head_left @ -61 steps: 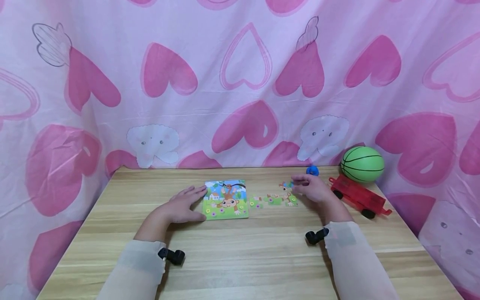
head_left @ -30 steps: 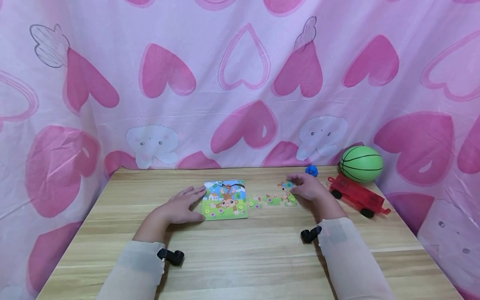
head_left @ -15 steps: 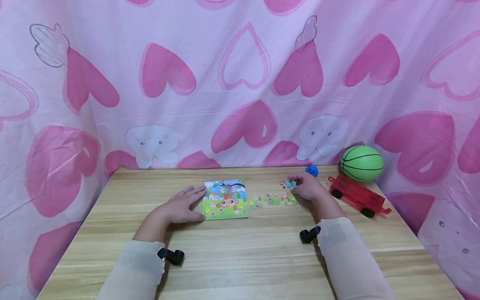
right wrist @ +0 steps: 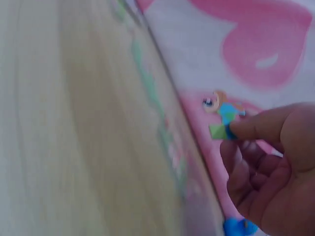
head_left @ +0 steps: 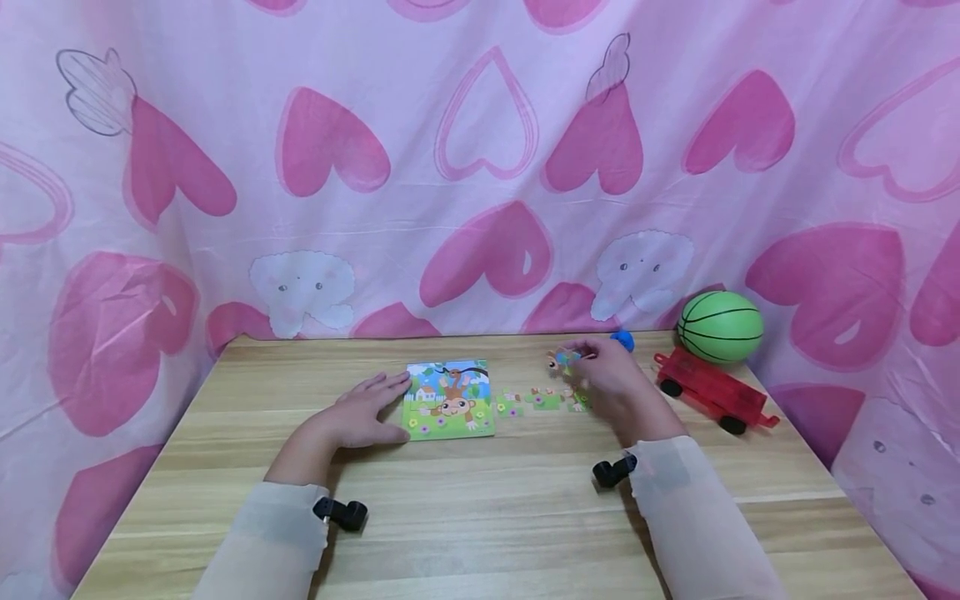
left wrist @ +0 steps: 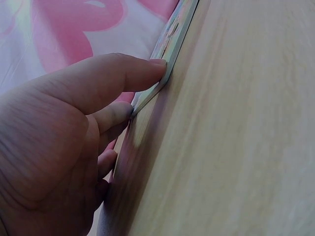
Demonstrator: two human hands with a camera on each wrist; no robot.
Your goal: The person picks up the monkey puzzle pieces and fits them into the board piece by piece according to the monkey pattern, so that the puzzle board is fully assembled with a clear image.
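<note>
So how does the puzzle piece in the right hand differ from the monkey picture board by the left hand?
The puzzle piece is pinched in the right hand, off the table; the picture board lies flat on it, the left hand touching its side.
The puzzle piece is small; the picture board is clearly larger.
The puzzle piece has an irregular outline; the picture board is squarish.
Both carry colourful cartoon printing.

The puzzle board (head_left: 448,402) is blue above green, the ball (head_left: 721,327) green with black lines, the cloth (head_left: 390,225) pink-hearted.
</note>
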